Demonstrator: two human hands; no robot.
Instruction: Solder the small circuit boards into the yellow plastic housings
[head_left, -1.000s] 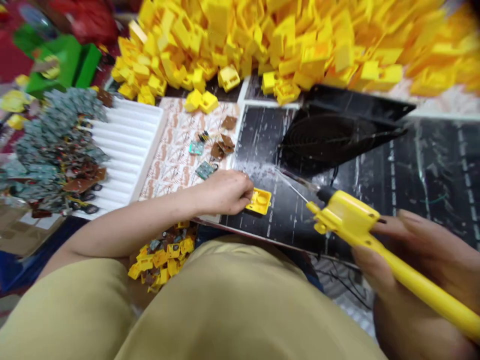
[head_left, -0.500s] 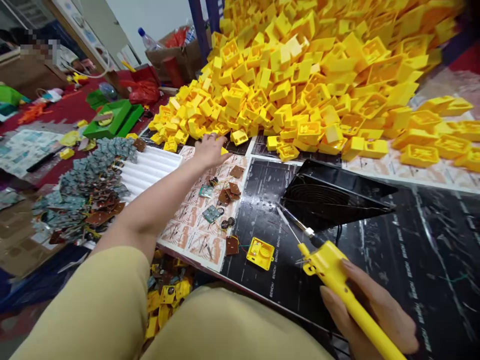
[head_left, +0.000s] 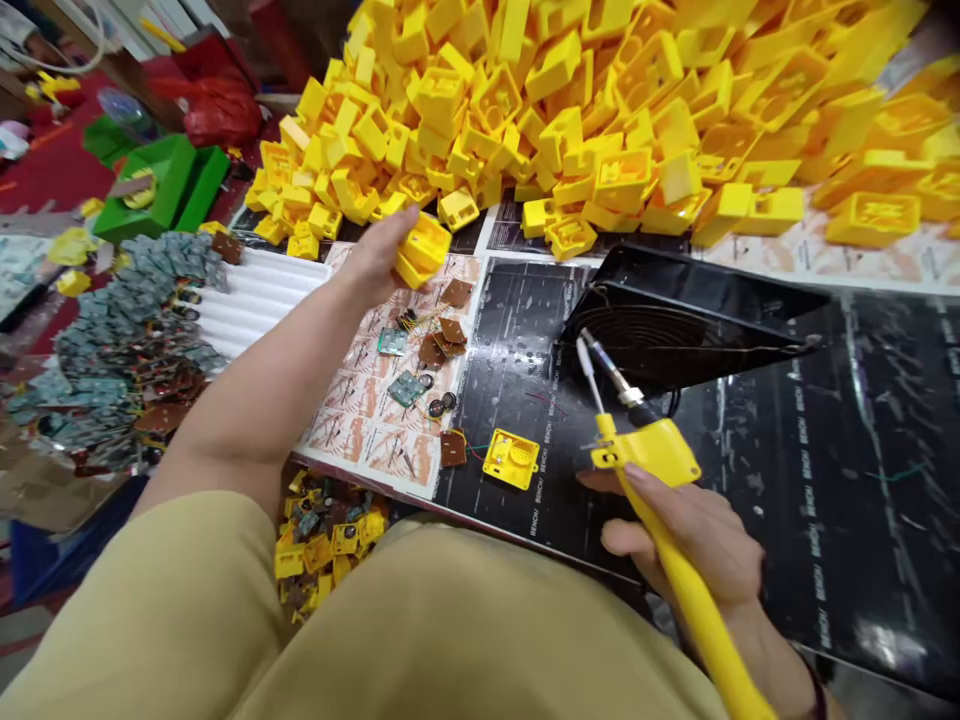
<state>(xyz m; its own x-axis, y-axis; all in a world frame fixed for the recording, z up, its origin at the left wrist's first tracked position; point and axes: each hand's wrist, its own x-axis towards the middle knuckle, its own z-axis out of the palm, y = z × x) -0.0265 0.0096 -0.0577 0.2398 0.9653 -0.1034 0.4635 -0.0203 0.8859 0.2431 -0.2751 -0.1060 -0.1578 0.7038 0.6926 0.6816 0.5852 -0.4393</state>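
My left hand (head_left: pixel 375 258) is closed on a yellow plastic case (head_left: pixel 423 250), lifted just in front of the heap of similar cases (head_left: pixel 465 130). In my right hand (head_left: pixel 694 535) is a yellow-handled soldering iron (head_left: pixel 654 448). Its metal tip points away from me, in front of a black fan (head_left: pixel 660 325). On the black mat between the hands lies an open yellow half-case (head_left: pixel 512 460), joined by thin wires to a brown circuit board (head_left: pixel 453 448). Other brown boards (head_left: pixel 442 345), a green circuit board (head_left: pixel 406 388) and small black round parts (head_left: pixel 441 404) lie to its left.
White ridged trays (head_left: pixel 259 295) and a thick pile of wired grey boards (head_left: pixel 127 340) stand at the left. Behind them is a green box (head_left: pixel 150 185). Below the table edge, a lot of yellow parts (head_left: pixel 330 540) sit by my lap.
My left hand has come up from the edge of the heap with a yellow case in it. My right hand has shifted the soldering iron slightly forward, and my view has tilted downward.
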